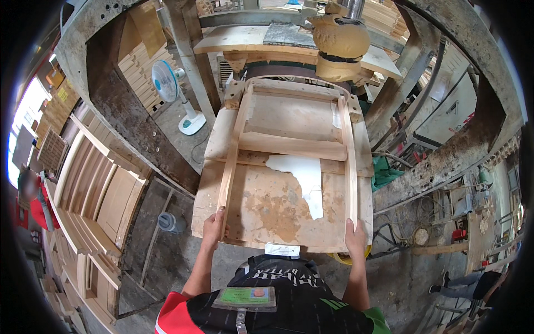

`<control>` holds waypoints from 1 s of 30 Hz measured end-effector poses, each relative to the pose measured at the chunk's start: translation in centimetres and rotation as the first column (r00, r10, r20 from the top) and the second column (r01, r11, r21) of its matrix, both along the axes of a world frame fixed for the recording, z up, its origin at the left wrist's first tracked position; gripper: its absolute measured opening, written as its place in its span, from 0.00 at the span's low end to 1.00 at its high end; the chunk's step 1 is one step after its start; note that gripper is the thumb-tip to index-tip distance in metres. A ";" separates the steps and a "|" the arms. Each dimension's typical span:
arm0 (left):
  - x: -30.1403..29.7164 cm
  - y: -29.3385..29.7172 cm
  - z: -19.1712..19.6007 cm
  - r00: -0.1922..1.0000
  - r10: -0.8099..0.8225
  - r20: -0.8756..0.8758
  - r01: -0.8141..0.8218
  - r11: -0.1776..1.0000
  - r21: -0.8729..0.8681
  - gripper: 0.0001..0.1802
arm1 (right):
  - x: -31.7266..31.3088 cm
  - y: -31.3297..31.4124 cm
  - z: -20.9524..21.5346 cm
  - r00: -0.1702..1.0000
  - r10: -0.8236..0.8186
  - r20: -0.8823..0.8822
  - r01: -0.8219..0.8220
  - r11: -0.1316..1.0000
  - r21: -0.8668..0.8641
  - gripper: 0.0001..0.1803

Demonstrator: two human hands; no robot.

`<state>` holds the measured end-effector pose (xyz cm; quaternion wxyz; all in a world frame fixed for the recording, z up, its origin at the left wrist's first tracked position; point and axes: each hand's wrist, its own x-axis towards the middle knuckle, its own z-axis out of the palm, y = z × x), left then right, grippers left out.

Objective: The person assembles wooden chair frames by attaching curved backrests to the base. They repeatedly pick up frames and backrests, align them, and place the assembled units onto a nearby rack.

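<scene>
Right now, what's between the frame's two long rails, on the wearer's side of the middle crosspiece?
Head view: a ragged-edged white patch on the brown-stained board, between left rail and right rail. Left hand and right hand hold the near ends.

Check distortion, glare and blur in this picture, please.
Head view: left hand, right hand and wooden frame look fairly sharp; head view's rim: corners black, big metal frame looks bowed by the fisheye; head view's far left: bright window washed out white.
</scene>
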<state>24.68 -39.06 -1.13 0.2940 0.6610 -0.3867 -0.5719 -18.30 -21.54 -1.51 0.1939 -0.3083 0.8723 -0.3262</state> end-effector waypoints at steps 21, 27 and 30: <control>0.0 -0.3 0.2 1.000 0.013 0.012 -0.013 1.000 -0.005 0.36 | 0.5 -0.3 2.2 1.000 -0.016 -0.010 0.016 0.998 0.067 0.24; 0.0 -0.3 0.5 1.000 0.001 0.005 -0.001 1.000 -0.014 0.36 | 0.6 -0.4 2.3 0.999 -0.031 0.006 0.031 0.998 0.061 0.25; -0.2 -0.3 0.5 1.000 -0.010 0.003 0.010 1.000 -0.018 0.36 | 0.1 -0.2 2.1 0.996 -0.062 0.057 0.054 0.990 0.129 0.27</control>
